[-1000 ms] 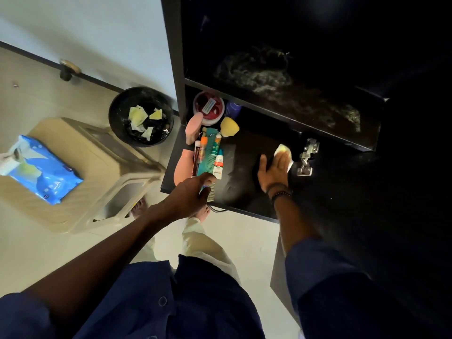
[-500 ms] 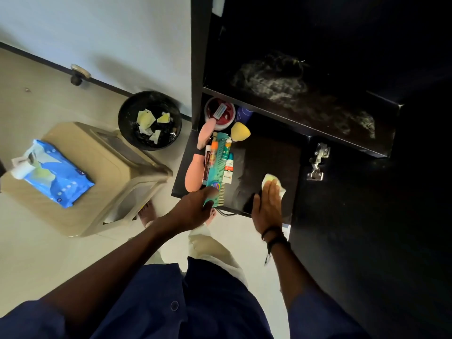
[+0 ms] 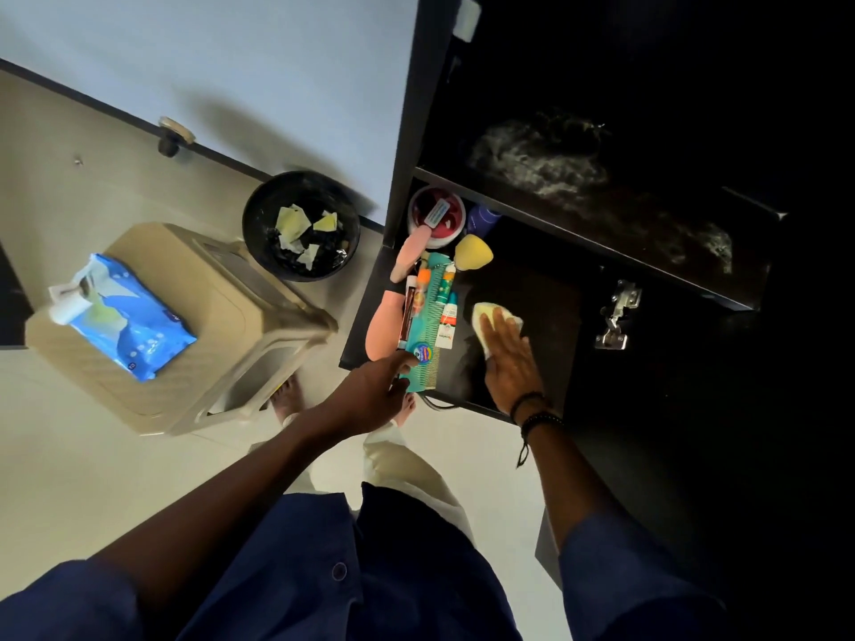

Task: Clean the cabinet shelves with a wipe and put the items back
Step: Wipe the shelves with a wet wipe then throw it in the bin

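My right hand (image 3: 506, 358) lies flat with straight fingers on a pale yellow wipe (image 3: 486, 314), pressing it onto the black lower cabinet shelf (image 3: 532, 289). My left hand (image 3: 377, 393) grips the near end of a teal comb (image 3: 428, 326) at the shelf's front left edge. Bunched at the shelf's left are pink brushes (image 3: 386, 321), small tubes (image 3: 448, 316), a yellow sponge (image 3: 473, 253) and a red-lidded jar (image 3: 437, 215). The upper shelf (image 3: 578, 178) shows whitish smears.
A black bin (image 3: 300, 226) holding used wipes stands by the wall. A blue wipe pack (image 3: 122, 323) lies on a beige plastic stool (image 3: 231, 316) at left. A metal hinge (image 3: 615, 316) sits on the cabinet's right side. My feet (image 3: 284, 400) are under the shelf's edge.
My right hand slid the wipe from the shelf's back right near the hinge, to the front edge, then back up toward the items. My left hand stayed on the comb.
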`<state>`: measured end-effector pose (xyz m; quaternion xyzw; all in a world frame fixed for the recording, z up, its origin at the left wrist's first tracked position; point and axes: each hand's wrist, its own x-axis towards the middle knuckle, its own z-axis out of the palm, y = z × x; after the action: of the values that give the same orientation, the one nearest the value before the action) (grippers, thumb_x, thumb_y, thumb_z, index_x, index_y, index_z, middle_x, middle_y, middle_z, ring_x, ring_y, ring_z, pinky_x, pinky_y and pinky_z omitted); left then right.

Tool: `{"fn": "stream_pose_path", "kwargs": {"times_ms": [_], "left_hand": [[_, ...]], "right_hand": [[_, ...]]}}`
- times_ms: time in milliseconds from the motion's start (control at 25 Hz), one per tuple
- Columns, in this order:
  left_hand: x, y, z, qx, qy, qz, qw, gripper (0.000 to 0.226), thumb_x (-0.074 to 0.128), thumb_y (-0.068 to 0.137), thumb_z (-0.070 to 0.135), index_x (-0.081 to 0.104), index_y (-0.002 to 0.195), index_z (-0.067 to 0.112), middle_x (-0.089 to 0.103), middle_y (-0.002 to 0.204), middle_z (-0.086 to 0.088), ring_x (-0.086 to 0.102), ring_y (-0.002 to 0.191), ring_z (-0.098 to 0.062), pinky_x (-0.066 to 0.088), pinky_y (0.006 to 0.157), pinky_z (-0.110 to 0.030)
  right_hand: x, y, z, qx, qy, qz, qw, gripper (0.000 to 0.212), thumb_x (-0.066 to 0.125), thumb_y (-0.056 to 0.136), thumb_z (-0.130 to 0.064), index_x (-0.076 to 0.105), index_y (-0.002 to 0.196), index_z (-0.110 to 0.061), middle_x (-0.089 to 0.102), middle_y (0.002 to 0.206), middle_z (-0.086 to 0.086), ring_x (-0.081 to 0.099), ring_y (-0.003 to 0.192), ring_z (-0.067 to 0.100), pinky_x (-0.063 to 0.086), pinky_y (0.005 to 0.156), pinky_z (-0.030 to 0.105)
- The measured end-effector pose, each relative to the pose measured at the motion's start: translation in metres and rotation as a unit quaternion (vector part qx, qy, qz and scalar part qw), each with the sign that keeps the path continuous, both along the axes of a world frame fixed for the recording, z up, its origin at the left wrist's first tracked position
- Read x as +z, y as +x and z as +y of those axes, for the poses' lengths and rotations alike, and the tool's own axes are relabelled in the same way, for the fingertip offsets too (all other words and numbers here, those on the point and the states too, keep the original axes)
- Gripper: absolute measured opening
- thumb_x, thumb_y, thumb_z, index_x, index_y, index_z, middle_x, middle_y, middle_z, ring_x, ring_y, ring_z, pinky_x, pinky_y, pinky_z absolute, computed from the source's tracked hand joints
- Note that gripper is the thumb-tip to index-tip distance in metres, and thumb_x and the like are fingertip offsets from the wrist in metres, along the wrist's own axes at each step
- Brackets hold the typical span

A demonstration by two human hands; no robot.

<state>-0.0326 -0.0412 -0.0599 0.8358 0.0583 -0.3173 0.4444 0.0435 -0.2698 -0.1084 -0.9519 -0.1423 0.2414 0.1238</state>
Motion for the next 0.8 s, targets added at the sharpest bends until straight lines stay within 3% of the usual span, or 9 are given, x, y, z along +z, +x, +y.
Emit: {"fn": "stream_pose_path", "kwargs": {"times_ms": [120, 200, 360, 480, 520, 680, 800], "left_hand": [[-0.004, -0.002, 0.0, 0.001, 0.001, 0.006, 1.0, 0.033, 0.047, 0.096, 0.008, 0.044, 0.129, 0.012, 0.049, 0.141, -0.011, 0.052, 0.126, -0.029, 0.052, 0.095, -0.043], [-0.007, -0.005, 0.0, 0.005, 0.006, 0.005, 1.0, 0.033, 0.047, 0.095, 0.007, 0.044, 0.129, 0.01, 0.051, 0.14, -0.012, 0.052, 0.127, -0.028, 0.051, 0.097, -0.041], [-0.01, -0.01, -0.005, -0.011, 0.009, 0.008, 1.0, 0.034, 0.049, 0.095, 0.008, 0.047, 0.128, 0.008, 0.052, 0.139, -0.011, 0.053, 0.126, -0.026, 0.049, 0.099, -0.037], [-0.011, -0.01, -0.009, -0.025, 0.002, 0.017, 1.0, 0.035, 0.051, 0.094, 0.011, 0.047, 0.129, 0.01, 0.052, 0.139, -0.009, 0.054, 0.124, -0.024, 0.048, 0.095, -0.03], [-0.012, -0.01, -0.01, -0.029, -0.001, 0.018, 0.999, 0.036, 0.052, 0.094, 0.012, 0.047, 0.13, 0.01, 0.052, 0.138, -0.009, 0.055, 0.122, -0.024, 0.047, 0.093, -0.028], [-0.015, -0.011, -0.013, -0.031, -0.001, 0.011, 0.999, 0.036, 0.052, 0.094, 0.011, 0.047, 0.129, 0.01, 0.055, 0.135, -0.01, 0.057, 0.12, -0.024, 0.045, 0.09, -0.025], [-0.016, -0.015, -0.015, -0.039, 0.006, 0.011, 0.999, 0.042, 0.051, 0.094, 0.011, 0.041, 0.135, 0.012, 0.053, 0.138, -0.009, 0.055, 0.122, -0.026, 0.048, 0.096, -0.033]], "right_hand": [[-0.009, 0.027, 0.009, -0.089, -0.071, -0.018, 0.993, 0.061, 0.036, 0.097, -0.014, 0.008, 0.152, -0.015, 0.001, 0.161, 0.01, -0.002, 0.149, 0.03, 0.005, 0.121, 0.044], [-0.015, 0.031, 0.027, -0.071, -0.058, -0.018, 0.996, 0.061, 0.034, 0.097, -0.016, 0.006, 0.152, -0.013, 0.001, 0.161, 0.012, 0.0, 0.149, 0.028, 0.005, 0.121, 0.042], [-0.009, -0.041, 0.032, -0.11, 0.0, -0.04, 0.993, 0.055, 0.039, 0.095, -0.01, 0.024, 0.148, -0.004, 0.022, 0.156, 0.018, 0.019, 0.146, 0.034, 0.022, 0.119, 0.046], [-0.002, -0.108, 0.012, -0.063, -0.005, -0.046, 0.997, 0.048, 0.034, 0.097, -0.02, 0.04, 0.142, -0.002, 0.04, 0.148, 0.018, 0.038, 0.138, 0.035, 0.034, 0.112, 0.048], [-0.002, -0.111, 0.003, -0.058, -0.016, -0.047, 0.997, 0.049, 0.031, 0.098, -0.024, 0.039, 0.143, -0.004, 0.04, 0.148, 0.016, 0.038, 0.138, 0.033, 0.032, 0.113, 0.047], [-0.014, -0.071, 0.015, -0.222, -0.03, -0.038, 0.974, 0.051, 0.035, 0.101, -0.021, 0.026, 0.148, -0.006, 0.026, 0.156, 0.013, 0.022, 0.146, 0.029, 0.019, 0.12, 0.046], [-0.016, -0.076, 0.04, -0.073, 0.015, -0.049, 0.996, 0.052, 0.042, 0.098, -0.021, 0.032, 0.146, -0.004, 0.032, 0.152, 0.017, 0.029, 0.142, 0.034, 0.025, 0.116, 0.048]]}}
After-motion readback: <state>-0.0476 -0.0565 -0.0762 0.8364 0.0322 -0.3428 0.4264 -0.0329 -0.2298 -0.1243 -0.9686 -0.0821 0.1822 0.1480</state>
